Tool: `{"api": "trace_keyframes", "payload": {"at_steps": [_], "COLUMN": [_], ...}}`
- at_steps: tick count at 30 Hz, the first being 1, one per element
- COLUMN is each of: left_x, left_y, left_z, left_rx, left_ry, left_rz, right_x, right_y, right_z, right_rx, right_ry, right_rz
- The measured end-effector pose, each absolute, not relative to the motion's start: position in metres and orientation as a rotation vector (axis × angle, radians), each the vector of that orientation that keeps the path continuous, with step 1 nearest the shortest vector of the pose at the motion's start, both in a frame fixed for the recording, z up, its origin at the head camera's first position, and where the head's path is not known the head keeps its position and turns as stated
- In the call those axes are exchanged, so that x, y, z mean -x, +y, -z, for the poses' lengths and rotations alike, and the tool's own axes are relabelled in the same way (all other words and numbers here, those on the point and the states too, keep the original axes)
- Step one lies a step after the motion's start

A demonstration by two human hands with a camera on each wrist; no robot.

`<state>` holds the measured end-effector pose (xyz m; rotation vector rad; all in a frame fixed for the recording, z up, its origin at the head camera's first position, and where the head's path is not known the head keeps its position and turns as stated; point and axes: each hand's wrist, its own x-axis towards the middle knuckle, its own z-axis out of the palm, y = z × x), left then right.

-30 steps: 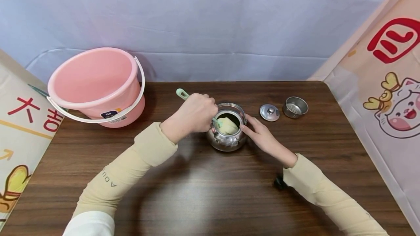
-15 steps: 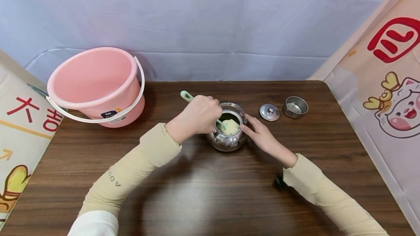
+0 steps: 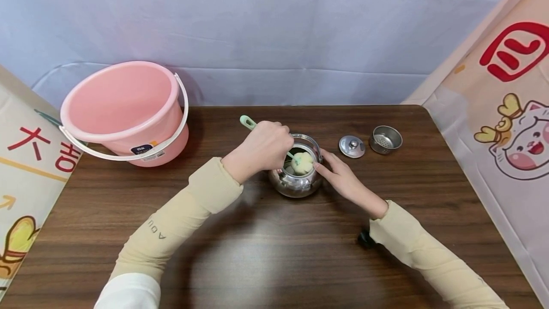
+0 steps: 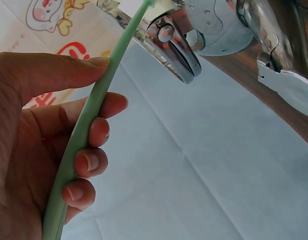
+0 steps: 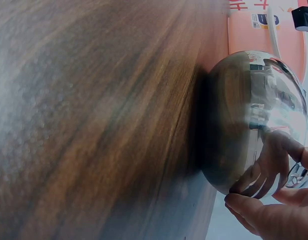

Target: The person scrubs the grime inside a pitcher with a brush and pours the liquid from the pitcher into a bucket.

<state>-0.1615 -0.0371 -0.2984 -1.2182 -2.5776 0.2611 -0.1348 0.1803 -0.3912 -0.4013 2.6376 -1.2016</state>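
Note:
My left hand [image 3: 269, 146] grips the light green handle of a sponge brush [image 4: 89, 120], thumb along one side and fingers curled round the other. The brush slants down into an uncovered steel kettle [image 3: 293, 188], its pale yellow sponge head [image 3: 302, 162] showing inside the mouth. On the kettle's right side, my right hand [image 3: 343, 175] holds it, with the thumb at the rim and the fingers against the rounded body. The right wrist view shows those fingertips touching the shiny wall [image 5: 238, 115]. The kettle's bail handle [image 3: 310, 141] stands up behind the opening. The sponge's lower end is hidden inside.
A knobbed steel lid [image 3: 352, 147] and a small perforated strainer cup [image 3: 386, 140] lie right of the kettle. A pink bucket [image 3: 173, 132] with a white handle stands at the back left. Near my right sleeve is a small black object [image 3: 365, 239]. Cloth hangs behind the table [image 3: 257, 261].
My left hand has shifted slightly right with the brush, and the sponge head has turned and moved toward the kettle's right inner side. My right hand and the kettle stay in place.

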Motion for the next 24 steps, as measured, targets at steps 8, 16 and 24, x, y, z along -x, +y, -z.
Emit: {"api": "trace_keyframes", "payload": {"at_steps": [8,16,24], "left_x": [0.1648,0.1676,0.1684], "left_y": [-0.0370,-0.0406,-0.0454], "left_z": [0.2984,0.3015,0.3022], "left_rx": [1.186,1.150,1.138], "left_ry": [-2.615,-2.609,-2.581], "left_rz": [-0.264,-0.229,-0.184], "right_x": [0.1350,0.1345,0.1345], "right_y": [0.1802,0.1804,0.1815], "right_z": [0.3912,0.3908,0.3921], "right_rx": [0.410,0.411,0.418], "right_ry": [2.643,2.636,2.650], "right_rz": [1.202,1.211,1.203]}}
